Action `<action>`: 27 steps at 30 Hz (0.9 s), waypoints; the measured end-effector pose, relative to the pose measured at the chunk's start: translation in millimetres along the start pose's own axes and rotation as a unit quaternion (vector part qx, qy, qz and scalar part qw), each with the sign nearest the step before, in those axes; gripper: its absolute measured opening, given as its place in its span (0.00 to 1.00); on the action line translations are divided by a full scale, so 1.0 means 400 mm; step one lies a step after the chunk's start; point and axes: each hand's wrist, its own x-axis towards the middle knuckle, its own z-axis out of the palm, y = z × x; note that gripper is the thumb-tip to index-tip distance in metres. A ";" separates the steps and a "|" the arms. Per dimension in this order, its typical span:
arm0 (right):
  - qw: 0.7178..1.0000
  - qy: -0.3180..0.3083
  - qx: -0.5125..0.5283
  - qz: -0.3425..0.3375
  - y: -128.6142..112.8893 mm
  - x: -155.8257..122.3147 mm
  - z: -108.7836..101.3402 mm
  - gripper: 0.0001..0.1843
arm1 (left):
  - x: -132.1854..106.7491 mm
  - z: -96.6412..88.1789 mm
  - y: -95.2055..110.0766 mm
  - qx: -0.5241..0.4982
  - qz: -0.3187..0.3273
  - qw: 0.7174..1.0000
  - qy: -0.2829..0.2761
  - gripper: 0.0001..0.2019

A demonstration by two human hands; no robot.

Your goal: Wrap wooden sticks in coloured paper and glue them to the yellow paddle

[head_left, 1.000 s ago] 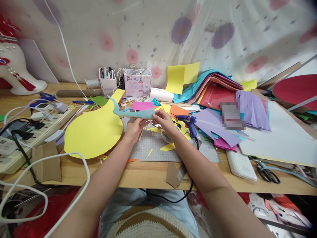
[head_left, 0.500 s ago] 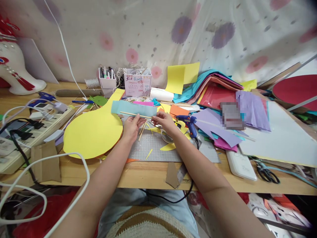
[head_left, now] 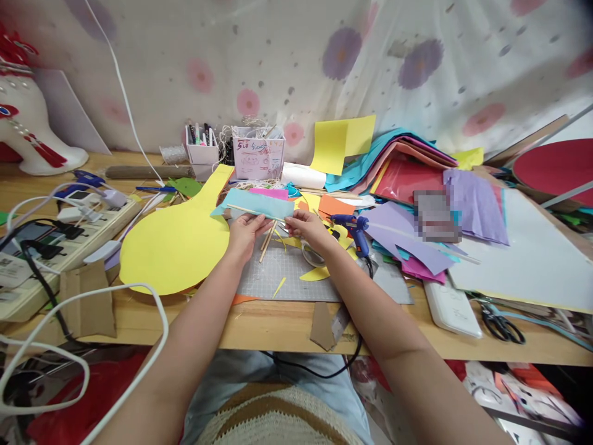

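Observation:
A light blue paper strip (head_left: pixel 262 203) is raised over the middle of the table, with a thin wooden stick (head_left: pixel 238 209) lying along its lower edge. My left hand (head_left: pixel 246 236) pinches the stick and the paper edge near the middle. At the right end, the fingers of my right hand (head_left: pixel 303 224) close on the stick and the strip's corner. Just below my hands, more wooden sticks (head_left: pixel 267 244) rest on a grey cutting mat (head_left: pixel 259 278). A large yellow paper shape (head_left: pixel 173 247) with a long neck is left of my left hand.
A blue glue gun (head_left: pixel 354 230) stands right of my hands, its black cord running down over the table edge. Tape (head_left: pixel 314 254) and yellow scraps lie on the mat. Scissors (head_left: pixel 503 324) are at the right, a power strip (head_left: pixel 92 247) at the left.
The paper strip's left end has dipped and shifted right, and the strip looks more tilted and curled over the stick. My left hand's fingers have slid slightly along the lower edge.

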 end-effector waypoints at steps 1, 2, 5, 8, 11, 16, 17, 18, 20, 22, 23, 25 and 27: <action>1.000 -0.007 -0.004 0.001 0.001 -0.001 0.002 0.20 | 0.001 -0.001 0.000 0.002 0.001 1.000 0.010 0.05; 1.000 -0.014 -0.006 0.002 0.002 -0.003 0.004 0.19 | 0.002 -0.002 0.000 0.003 0.000 1.000 0.018 0.05; 0.999 -0.035 -0.008 -0.001 0.001 -0.007 0.009 0.19 | 0.004 -0.006 0.000 0.007 -0.006 0.999 0.033 0.06; 0.998 -0.061 -0.022 -0.024 -0.004 -0.011 0.016 0.21 | 0.004 -0.007 -0.005 0.008 -0.006 0.999 0.036 0.04; 0.997 -0.045 -0.043 -0.047 -0.003 -0.009 0.021 0.20 | 0.001 -0.004 -0.010 0.016 -0.009 0.999 0.033 0.04; 0.998 -0.027 -0.045 -0.045 0.012 0.003 0.013 0.18 | 0.000 0.004 -0.001 0.007 -0.021 0.998 0.061 0.03; 0.998 -0.025 -0.043 -0.041 0.013 0.005 0.011 0.17 | 0.001 0.004 0.002 0.001 -0.021 0.998 0.065 0.03; 0.998 -0.023 -0.040 -0.036 0.013 0.006 0.009 0.17 | 0.002 0.003 0.005 -0.004 -0.021 0.998 0.065 0.03; 0.999 -0.018 -0.037 -0.025 0.008 0.004 0.008 0.16 | 0.006 0.000 0.011 -0.013 -0.019 0.998 0.065 0.04; 0.999 -0.015 -0.039 -0.016 0.000 0.000 0.008 0.15 | 0.012 -0.006 0.014 -0.018 -0.009 0.997 0.071 0.04; 0.999 -0.013 -0.042 -0.013 -0.005 -0.002 0.007 0.14 | 0.016 -0.011 0.016 -0.021 -0.002 0.997 0.077 0.04; 0.999 -0.013 -0.046 -0.004 -0.013 -0.006 0.003 0.13 | 0.025 -0.022 0.019 -0.029 0.014 0.995 0.092 0.04; 0.999 -0.019 -0.043 0.012 -0.017 -0.008 -0.006 0.13 | 0.034 -0.032 0.022 -0.034 0.028 0.992 0.115 0.04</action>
